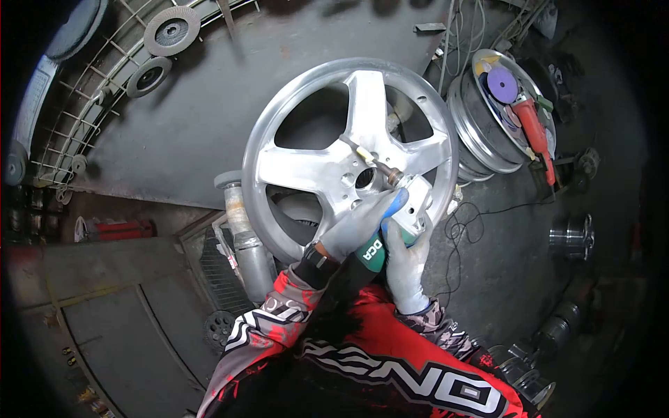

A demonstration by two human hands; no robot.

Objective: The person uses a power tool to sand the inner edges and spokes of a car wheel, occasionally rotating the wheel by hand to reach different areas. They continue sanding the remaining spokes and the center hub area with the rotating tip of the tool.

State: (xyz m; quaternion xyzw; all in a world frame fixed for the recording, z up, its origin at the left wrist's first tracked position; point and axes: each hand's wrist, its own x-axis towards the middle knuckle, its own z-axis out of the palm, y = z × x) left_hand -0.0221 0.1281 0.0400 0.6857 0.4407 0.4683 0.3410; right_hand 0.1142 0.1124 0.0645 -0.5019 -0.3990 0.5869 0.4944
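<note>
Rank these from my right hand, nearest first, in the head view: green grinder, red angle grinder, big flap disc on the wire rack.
1. green grinder: gripped in the right hand.
2. red angle grinder: off to the upper right.
3. big flap disc: far upper left.

Head-worn camera looks steeply down, close above the wheel (366, 104).

Power tool (373, 252) before wheel (348, 153); second rim (468, 118) right; discs (171, 31) upper left.
</note>
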